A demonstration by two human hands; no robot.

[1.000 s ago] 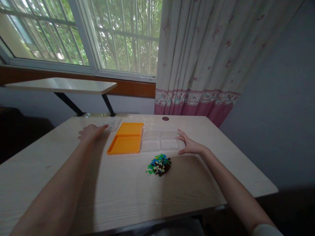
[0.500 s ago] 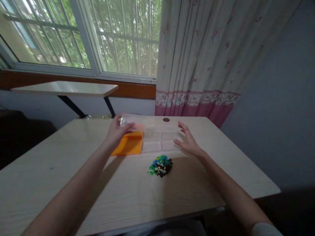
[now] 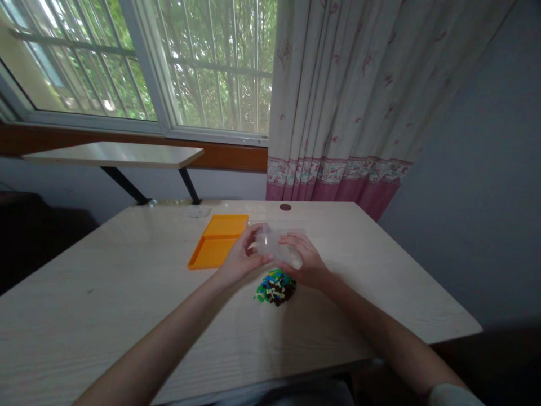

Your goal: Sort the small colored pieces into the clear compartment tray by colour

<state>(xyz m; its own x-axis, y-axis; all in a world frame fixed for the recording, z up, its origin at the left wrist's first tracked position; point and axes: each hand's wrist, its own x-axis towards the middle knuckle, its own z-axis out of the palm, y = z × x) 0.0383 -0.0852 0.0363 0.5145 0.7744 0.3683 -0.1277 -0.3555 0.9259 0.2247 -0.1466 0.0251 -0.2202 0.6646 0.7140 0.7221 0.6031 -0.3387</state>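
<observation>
My left hand (image 3: pixel 243 256) and my right hand (image 3: pixel 310 264) both grip a clear plastic container (image 3: pixel 267 243), one at each side. It is held in front of my body, just beyond a pile of small coloured pieces (image 3: pixel 275 287). Green, blue, brown and cream pieces make up that pile, which lies loose on the table. Left of my hands rests an orange tray (image 3: pixel 211 252) with two sections. A clear divided tray (image 3: pixel 298 230) lies mostly hidden behind the container and my fingers.
The pale wooden table (image 3: pixel 139 316) has a round dark hole (image 3: pixel 285 207) near its back edge. A raised shelf (image 3: pixel 114 153) on black legs stands at the back left, with a small clear item (image 3: pixel 198 212) near it. A curtain (image 3: pixel 333 113) hangs behind.
My left hand has carried the clear container rightward from above the orange tray and nearer to me. My right hand, open before, has closed on the container's right side.
</observation>
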